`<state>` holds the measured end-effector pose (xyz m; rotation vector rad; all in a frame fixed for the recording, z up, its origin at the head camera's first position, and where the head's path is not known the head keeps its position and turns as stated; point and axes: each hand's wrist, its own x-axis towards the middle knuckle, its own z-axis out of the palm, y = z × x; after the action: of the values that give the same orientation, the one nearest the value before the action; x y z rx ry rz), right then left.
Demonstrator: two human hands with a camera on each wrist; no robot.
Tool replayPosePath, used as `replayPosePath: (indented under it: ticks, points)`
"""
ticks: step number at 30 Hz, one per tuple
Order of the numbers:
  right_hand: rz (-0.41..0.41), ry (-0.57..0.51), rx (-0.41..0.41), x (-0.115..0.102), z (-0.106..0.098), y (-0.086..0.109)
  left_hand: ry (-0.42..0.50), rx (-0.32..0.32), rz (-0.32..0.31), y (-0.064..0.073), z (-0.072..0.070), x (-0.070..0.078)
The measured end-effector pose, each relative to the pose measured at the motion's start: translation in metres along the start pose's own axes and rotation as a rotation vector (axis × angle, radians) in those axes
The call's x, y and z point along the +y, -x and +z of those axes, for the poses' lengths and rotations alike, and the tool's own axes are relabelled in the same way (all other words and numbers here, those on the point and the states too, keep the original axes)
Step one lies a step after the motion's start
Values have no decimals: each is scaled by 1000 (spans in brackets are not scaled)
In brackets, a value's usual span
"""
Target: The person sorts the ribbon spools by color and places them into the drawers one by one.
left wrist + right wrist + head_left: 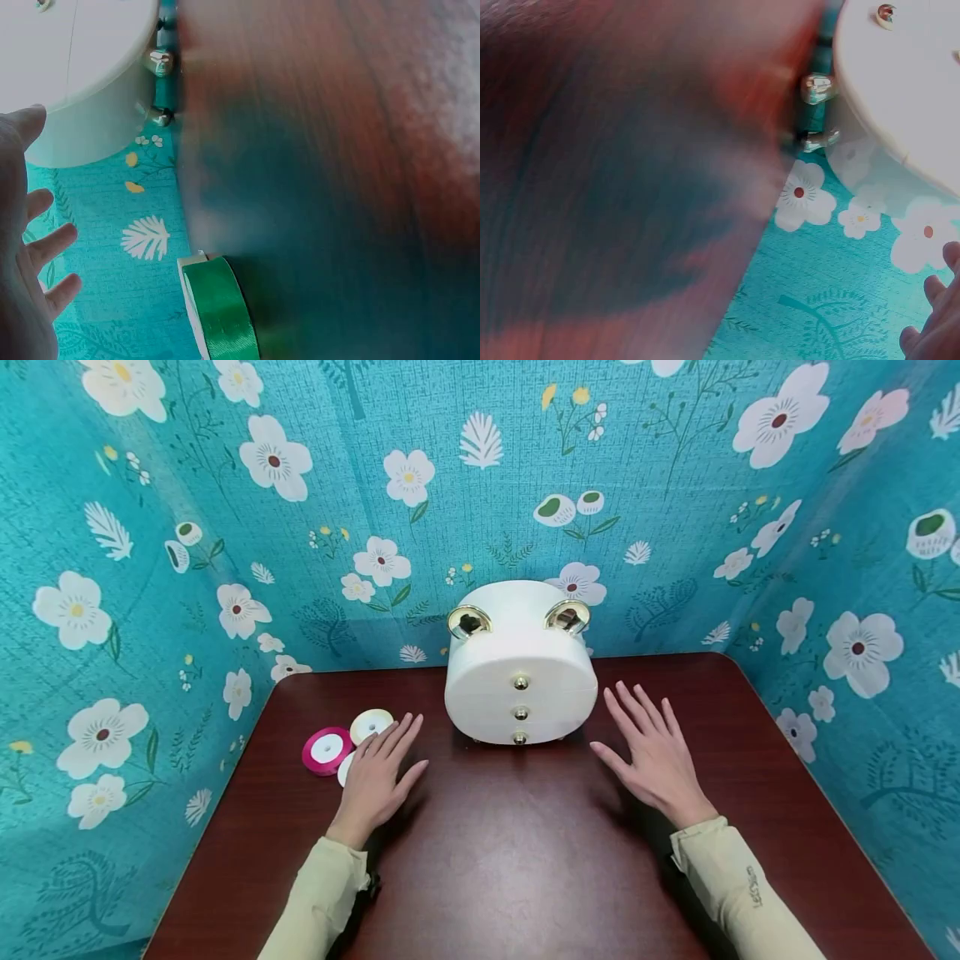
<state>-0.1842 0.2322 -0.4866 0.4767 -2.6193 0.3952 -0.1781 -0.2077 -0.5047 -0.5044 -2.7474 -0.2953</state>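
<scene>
A white oval box (495, 693) with a column of gold knobs down its front and two round gold fittings on its upper part stands at the back of the table. My left hand (377, 781), fingers spread, hovers left of it, overlapping the ribbon spools in the head view. Of these spools, one is magenta (327, 751), one cream (371, 724), and a green one (223, 307) shows at the bottom of the left wrist view. To the right of the box is my right hand (662, 767), palm down with straight, spread fingers, holding nothing.
The dark red-brown table (510, 868) reaches back to a teal flowered cloth (420, 518), which also hangs along both sides. Close behind the box the cloth rises from the table's rear edge.
</scene>
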Motion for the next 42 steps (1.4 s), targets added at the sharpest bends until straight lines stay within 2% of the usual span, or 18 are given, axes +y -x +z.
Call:
replayPosePath:
  ticks: [9,14,22,27,30,33,37,42]
  points:
    - [-14,-20,19,-13,-10,-8,15,29,38,-7,-4,3]
    - [-36,-29,40,-20,-16,-14,20,35,32,-14,-7,5]
    - [-116,-77,151,-32,-24,-25,38,39,46,-31,-22,11]
    - [-171,-116,208,-45,-30,-35,80,88,76,-53,-40,16]
    - [-198,-135,240,-53,-33,-42,125,140,105,-73,-51,20]
    - [-225,-160,272,-62,-35,-49,173,166,118,-93,-61,24]
    - [-262,-194,298,-75,-33,-57,273,177,101,-114,-71,30]
    - [-284,-237,315,-87,-30,-64,428,188,109,-139,-73,35]
